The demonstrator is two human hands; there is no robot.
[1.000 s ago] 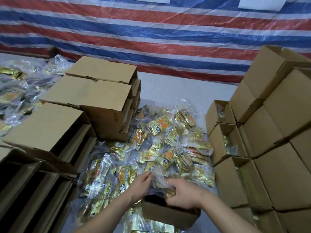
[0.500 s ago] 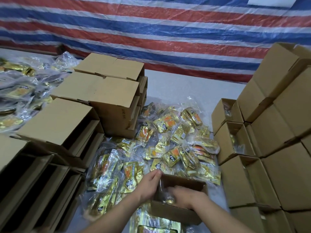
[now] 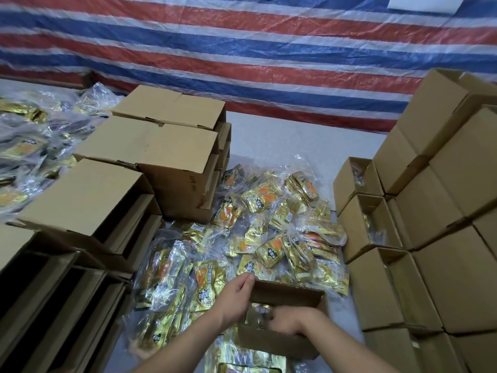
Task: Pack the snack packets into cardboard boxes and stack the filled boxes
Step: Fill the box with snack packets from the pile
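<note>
I see my right hand [image 3: 289,320] sunk inside the open cardboard box [image 3: 285,343], fingers curled down onto a bagged gold snack packet [image 3: 259,309] on the box floor; whether they actually pinch it I cannot tell. My left hand [image 3: 236,296] sits at the box's left wall, fingers [image 3: 246,281] curved over the top corner and gripping the rim.

Just beyond both sets of fingers, and spreading to the left of my left hand, lies the loose pile of snack packets [image 3: 269,227], gold with orange prints, bundled in clear plastic bags; there are too many to count, well over twenty. More packets show under the box, nearer to me.

To the right of my right hand stands a row of three open-topped boxes [image 3: 373,224], each with some plastic showing inside, and past them a stack of closed boxes [image 3: 451,200], at least six faces visible.

Off to the left of my left hand are the empty boxes on their sides [image 3: 88,208], three stacks with cardboard tops, plus dark open ones nearest me. Farther left lies a second heap of bagged packets [image 3: 24,146]. A red, white and blue striped tarp [image 3: 242,55] hangs behind everything.
</note>
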